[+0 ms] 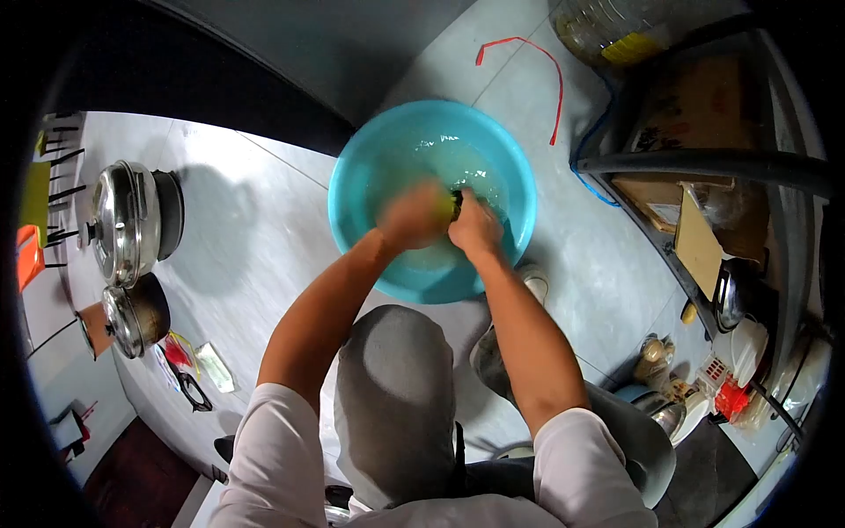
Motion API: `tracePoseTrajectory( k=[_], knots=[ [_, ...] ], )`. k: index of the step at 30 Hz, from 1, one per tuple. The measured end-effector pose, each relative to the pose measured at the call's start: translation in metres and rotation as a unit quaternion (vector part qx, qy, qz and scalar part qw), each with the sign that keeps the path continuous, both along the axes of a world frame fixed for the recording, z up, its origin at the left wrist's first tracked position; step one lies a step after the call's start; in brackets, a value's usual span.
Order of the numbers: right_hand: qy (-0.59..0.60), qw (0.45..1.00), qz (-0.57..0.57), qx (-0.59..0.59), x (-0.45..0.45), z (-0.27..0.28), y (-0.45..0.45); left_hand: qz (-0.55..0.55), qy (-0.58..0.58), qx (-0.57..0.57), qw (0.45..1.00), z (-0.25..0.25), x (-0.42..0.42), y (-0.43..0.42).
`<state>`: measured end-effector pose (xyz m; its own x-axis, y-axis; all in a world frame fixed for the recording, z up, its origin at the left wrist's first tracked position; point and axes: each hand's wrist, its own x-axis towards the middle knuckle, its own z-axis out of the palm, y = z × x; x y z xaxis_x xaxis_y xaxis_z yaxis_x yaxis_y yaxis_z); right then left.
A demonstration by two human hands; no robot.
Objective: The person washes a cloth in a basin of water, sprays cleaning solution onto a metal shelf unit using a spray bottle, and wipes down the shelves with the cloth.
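Observation:
A round turquoise basin (347, 211) with cloudy water stands on the floor in front of the knees. Over the water my left hand (414, 216), smeared by motion, is closed around something yellow-green (447, 209). My right hand (477, 225) is beside it, its fingers pressed on a small dark object (457, 204) at the end of the green thing. What exactly the two hands hold is blurred and partly hidden by the fingers.
Lidded pots (128, 224) stand on the floor at the left. A red strip (560, 88) lies beyond the basin. At the right, a dark metal rack (704, 165) holds cardboard and kitchenware. A large clear container (607, 31) is at the top right.

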<state>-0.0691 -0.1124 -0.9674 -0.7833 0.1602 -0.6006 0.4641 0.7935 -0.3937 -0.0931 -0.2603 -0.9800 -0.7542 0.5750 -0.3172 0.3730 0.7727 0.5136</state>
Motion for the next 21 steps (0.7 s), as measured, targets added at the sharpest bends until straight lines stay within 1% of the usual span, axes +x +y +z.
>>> tracePoseTrajectory(
  k=[2,3,5,6,7,10,12,13,14,15,16,17,18,19,20,21],
  knots=[
    [0.125,0.991,0.024,0.049,0.018,-0.012,-0.003,0.012,0.151,0.006,0.988,-0.003,0.015,0.001],
    [0.237,0.966,0.079,0.067,0.031,-0.037,-0.005,0.006,0.377,0.05,0.925,0.001,0.012,0.004],
    [0.294,0.94,0.135,0.11,0.041,-0.067,-0.007,-0.019,0.402,0.042,0.914,-0.005,0.011,0.0],
    [0.321,0.924,0.162,0.13,0.042,-0.068,-0.01,-0.019,0.397,0.038,0.917,-0.01,0.01,-0.001],
    [0.261,0.95,0.14,0.096,0.048,-0.067,-0.008,-0.019,0.391,0.033,0.92,-0.017,0.009,-0.002],
    [0.143,0.977,0.148,0.057,0.045,-0.066,-0.009,0.008,0.371,0.029,0.928,-0.034,0.006,0.007],
    [0.157,0.976,0.143,0.04,0.044,-0.072,-0.01,-0.025,0.36,-0.006,0.933,-0.045,0.004,0.009],
    [0.164,0.976,0.139,0.031,0.043,-0.073,-0.011,-0.057,0.298,-0.056,0.951,-0.048,0.003,0.009],
    [0.114,0.982,0.144,0.036,0.041,-0.073,-0.012,-0.09,0.234,-0.105,0.962,-0.049,0.001,0.01],
    [0.064,0.986,0.149,0.04,0.031,-0.056,-0.013,-0.135,0.109,-0.184,0.968,-0.031,-0.009,0.013],
    [0.016,0.987,0.155,0.045,0.025,-0.048,-0.014,-0.175,-0.017,-0.259,0.95,-0.02,-0.016,0.014],
    [0.037,0.985,0.161,0.053,0.025,-0.048,-0.014,-0.127,0.101,-0.186,0.969,-0.024,-0.015,0.014],
    [0.057,0.983,0.167,0.06,0.029,-0.05,-0.014,-0.076,0.217,-0.109,0.967,-0.026,-0.012,0.014],
    [0.079,0.98,0.171,0.068,0.031,-0.052,-0.014,-0.024,0.33,-0.031,0.943,-0.027,-0.011,0.013],
    [0.072,0.979,0.18,0.07,0.031,-0.053,-0.015,-0.046,0.196,-0.113,0.973,-0.027,-0.011,0.014],
    [0.066,0.977,0.188,0.073,0.031,-0.054,-0.014,-0.067,0.057,-0.193,0.977,-0.019,-0.013,0.02]
  ],
)
